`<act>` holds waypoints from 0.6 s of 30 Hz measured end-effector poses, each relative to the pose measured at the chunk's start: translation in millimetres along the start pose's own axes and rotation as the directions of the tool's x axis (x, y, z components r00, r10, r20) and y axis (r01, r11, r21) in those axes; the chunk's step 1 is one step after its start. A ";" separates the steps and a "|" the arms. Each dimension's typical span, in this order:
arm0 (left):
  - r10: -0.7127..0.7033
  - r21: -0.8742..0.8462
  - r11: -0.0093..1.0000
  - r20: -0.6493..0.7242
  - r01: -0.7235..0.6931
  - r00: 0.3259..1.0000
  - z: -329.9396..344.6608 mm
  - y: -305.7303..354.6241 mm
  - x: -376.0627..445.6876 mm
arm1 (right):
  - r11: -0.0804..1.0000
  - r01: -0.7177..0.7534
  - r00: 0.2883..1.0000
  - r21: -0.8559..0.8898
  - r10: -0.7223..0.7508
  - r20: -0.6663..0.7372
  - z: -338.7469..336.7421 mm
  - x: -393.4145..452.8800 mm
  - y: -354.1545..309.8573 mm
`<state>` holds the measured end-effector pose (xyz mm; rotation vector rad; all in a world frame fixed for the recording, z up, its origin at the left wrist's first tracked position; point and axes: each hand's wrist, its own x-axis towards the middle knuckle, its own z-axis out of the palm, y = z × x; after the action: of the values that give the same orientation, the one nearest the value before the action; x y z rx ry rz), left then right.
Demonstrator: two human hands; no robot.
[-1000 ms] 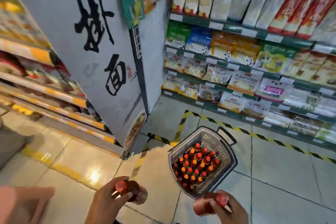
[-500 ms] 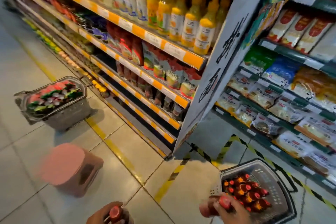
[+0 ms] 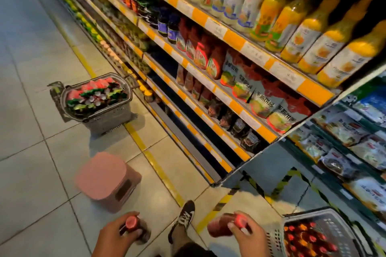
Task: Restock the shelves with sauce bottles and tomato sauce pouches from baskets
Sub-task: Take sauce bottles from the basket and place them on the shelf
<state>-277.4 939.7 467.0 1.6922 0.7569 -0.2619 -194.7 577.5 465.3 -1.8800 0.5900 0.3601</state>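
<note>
Left hand [image 3: 118,233] grips one red-capped sauce bottle [image 3: 133,228] by the neck; right hand [image 3: 246,233] grips a second bottle [image 3: 224,228], lying roughly on its side. Both are low, in front of the body, well short of the shelves [image 3: 236,39].

Progress: early to middle, I'd say. The bottle basket [image 3: 317,233] on the floor at right holds many red caps, and the pouch basket [image 3: 96,98] further down the aisle is heaped with tomato sauce pouches [image 3: 92,93]. The lower shelf rows show dark gaps, though blur makes it hard to tell which slot takes these bottles. Left: shelve these two, then the rest.

Versus half a second ago: same grips, but the view has swung further left, so the pink stool [image 3: 106,179] and pouch basket sit closer to centre.
</note>
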 end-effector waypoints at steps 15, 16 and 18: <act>-0.087 0.007 0.996 -0.005 0.087 0.996 -11.6 34.9 152.6 | 0.992 0.101 0.987 -0.070 -0.091 0.134 77.9 124.2 -60.8; -0.083 0.027 0.996 0.032 0.082 0.996 -12.9 34.1 163.2 | 0.992 0.107 0.990 -0.069 -0.100 0.103 82.6 125.2 -61.1; -0.054 0.063 0.997 0.082 0.049 0.995 -16.2 32.3 187.5 | 0.993 0.090 0.994 -0.076 -0.085 0.073 93.8 124.3 -60.3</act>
<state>-118.4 1016.0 393.9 1.7100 0.7372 -0.3933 -55.3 653.9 414.2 -1.9542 0.4502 0.3954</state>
